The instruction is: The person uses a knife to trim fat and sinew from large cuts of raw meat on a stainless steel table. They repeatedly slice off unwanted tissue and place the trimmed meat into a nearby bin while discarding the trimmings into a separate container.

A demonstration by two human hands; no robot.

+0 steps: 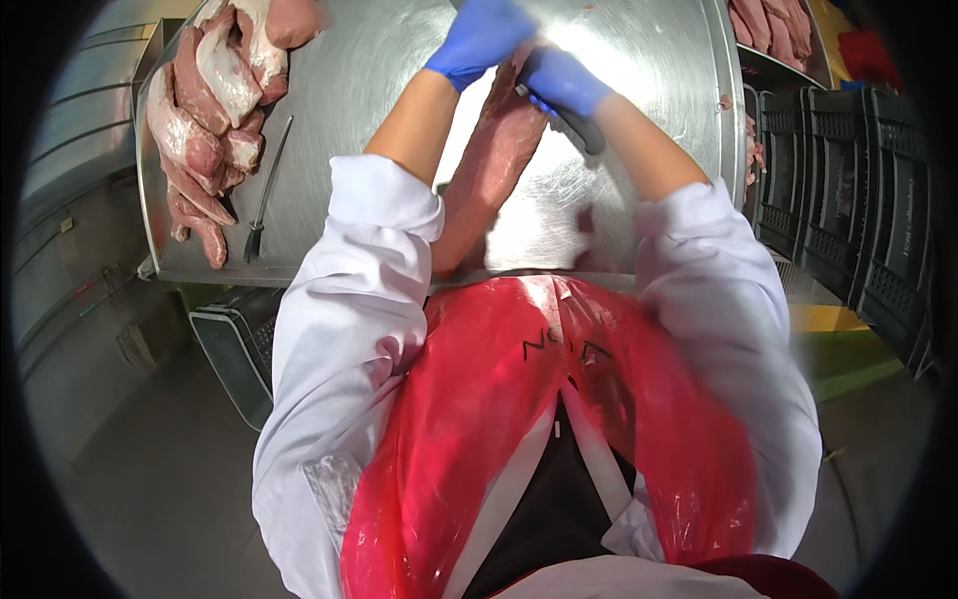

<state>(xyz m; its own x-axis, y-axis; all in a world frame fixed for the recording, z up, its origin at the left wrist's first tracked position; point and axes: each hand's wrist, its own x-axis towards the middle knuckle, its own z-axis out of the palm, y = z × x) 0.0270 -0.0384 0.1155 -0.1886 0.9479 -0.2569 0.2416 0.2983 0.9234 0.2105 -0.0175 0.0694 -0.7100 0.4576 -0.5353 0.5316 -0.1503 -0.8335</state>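
- Raw meat cuts (205,130), pink with whitish fat, heaped at the left end of the shiny metal counter (349,70); several overlap, and one narrow piece hangs toward the near edge.
- Grey plastic crate (215,334) lower down, below the counter's near edge; only part of it shows beside the sleeve.
- Sharpening steel (267,190) just right of the heap; its black handle points toward the person, its thin rod away.
- Left hand (484,42), blue-gloved, at the far end of the meat strip, close beside the other hand; blur and angle hide its fingers, so I cannot tell how firmly it grips.
- Long raw meat strip (496,160) on the counter, slanting from between the two hands down to the near edge; its lower end is partly behind the left sleeve (344,290).
- Red apron (479,399) below the strip, worn over white clothing.
- Right hand (567,80), blue-gloved, closed around a dark handle (589,140) that juts out below it.
- Metal tray (783,70) at upper right, holding more meat pieces (768,25); black plastic crates (838,190) stand beside the counter below it.
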